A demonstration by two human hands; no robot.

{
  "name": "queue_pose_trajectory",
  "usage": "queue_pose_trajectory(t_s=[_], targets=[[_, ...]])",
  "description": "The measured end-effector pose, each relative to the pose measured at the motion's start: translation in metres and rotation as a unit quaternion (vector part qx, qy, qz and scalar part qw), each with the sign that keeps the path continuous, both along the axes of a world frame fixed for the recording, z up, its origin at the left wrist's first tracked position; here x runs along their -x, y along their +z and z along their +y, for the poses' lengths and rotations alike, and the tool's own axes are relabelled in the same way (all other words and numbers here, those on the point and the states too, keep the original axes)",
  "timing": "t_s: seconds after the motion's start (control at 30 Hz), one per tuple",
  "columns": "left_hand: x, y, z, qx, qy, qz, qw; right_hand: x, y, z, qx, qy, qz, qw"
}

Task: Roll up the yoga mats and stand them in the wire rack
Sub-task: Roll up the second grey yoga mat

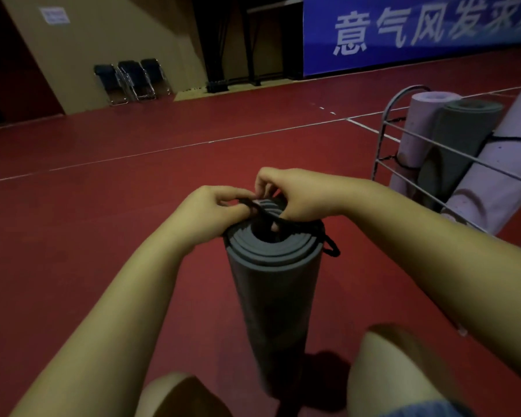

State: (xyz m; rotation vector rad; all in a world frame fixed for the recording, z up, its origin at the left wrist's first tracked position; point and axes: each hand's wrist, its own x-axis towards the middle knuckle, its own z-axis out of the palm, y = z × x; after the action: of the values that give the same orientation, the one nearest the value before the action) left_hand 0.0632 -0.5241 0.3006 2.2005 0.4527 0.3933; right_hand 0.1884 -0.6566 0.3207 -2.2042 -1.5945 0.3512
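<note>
A rolled grey mat (271, 284) stands upright on the red floor (133, 206) between the person's knees. Both hands meet at its top end: the left hand (211, 210) and the right hand (295, 197) each pinch a black cord (283, 219) stretched across the roll. To the right, the wire rack (403, 136) holds a pink mat (421, 127), a second grey mat (460, 139) and another pink roll (500, 182).

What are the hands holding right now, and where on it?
Both hands, left and right, pinch a thin black cord stretched across the top end of the upright rolled grey foam yoga mat.
</note>
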Motion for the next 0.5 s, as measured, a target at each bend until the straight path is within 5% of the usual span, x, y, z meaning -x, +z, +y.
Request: queue_pose_trajectory(t_s=[0.1,0.2,0.33,0.4,0.5], targets=[[-0.004,-0.014,0.018,0.154,0.052,-0.02,0.986,-0.012,0.001,0.004,0.026,-0.031,0.032,0.999],[0.001,-0.062,0.03,0.167,0.053,0.039,0.984,-0.029,-0.003,0.011,0.01,-0.093,0.052,0.994],[0.011,-0.138,0.02,-0.05,0.069,0.062,0.994,-0.047,-0.005,0.022,0.003,-0.149,0.054,0.987],[0.018,-0.134,0.009,-0.198,0.085,-0.014,0.977,-0.05,-0.003,0.027,0.029,-0.144,0.017,0.989],[0.019,-0.084,-0.028,-0.283,0.054,-0.2,0.936,-0.046,-0.001,0.038,0.058,-0.14,-0.078,0.985]])
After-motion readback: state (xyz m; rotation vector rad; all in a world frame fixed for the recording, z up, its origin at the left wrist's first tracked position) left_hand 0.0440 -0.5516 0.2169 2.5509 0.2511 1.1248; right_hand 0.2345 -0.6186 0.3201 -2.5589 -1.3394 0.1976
